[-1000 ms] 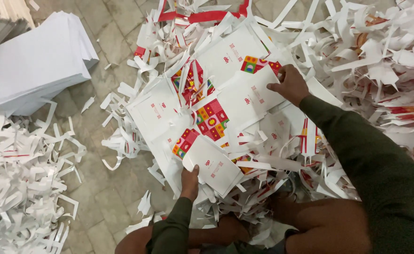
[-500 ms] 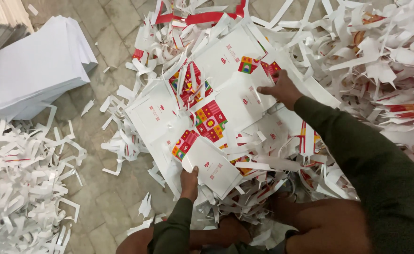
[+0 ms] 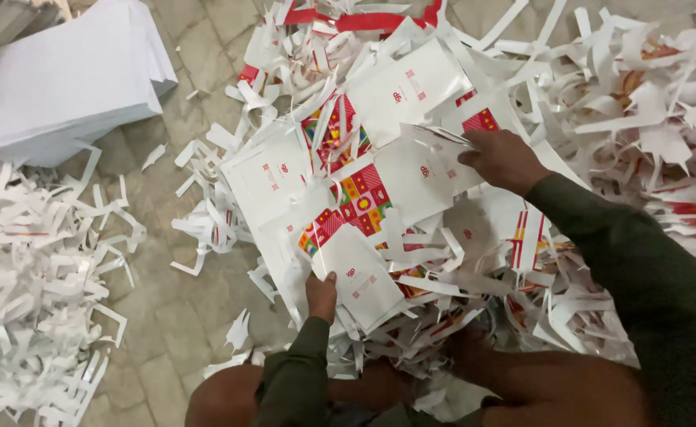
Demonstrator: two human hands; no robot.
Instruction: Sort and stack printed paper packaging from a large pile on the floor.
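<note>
Two hands grip one printed sheet (image 3: 379, 190) lying atop the scrap heap (image 3: 632, 119). Left hand (image 3: 321, 296) pinches its near edge, thumb on top. Right hand (image 3: 502, 160) clasps the far edge, fingers curled. White stack (image 3: 71, 79) sits well apart, left, on the floor (image 3: 182, 300).

White die-cut carton blanks (image 3: 364, 190) with red-and-multicolour patterned panels amid scraps; possibly plain white blanks (image 3: 71, 79) stacked top left

I see a neat stack of white sheets (image 3: 71, 79) at ten o'clock, white paper offcuts (image 3: 35, 269) at eight, stone floor (image 3: 182, 316) between, red strip (image 3: 364, 20) at twelve
</note>
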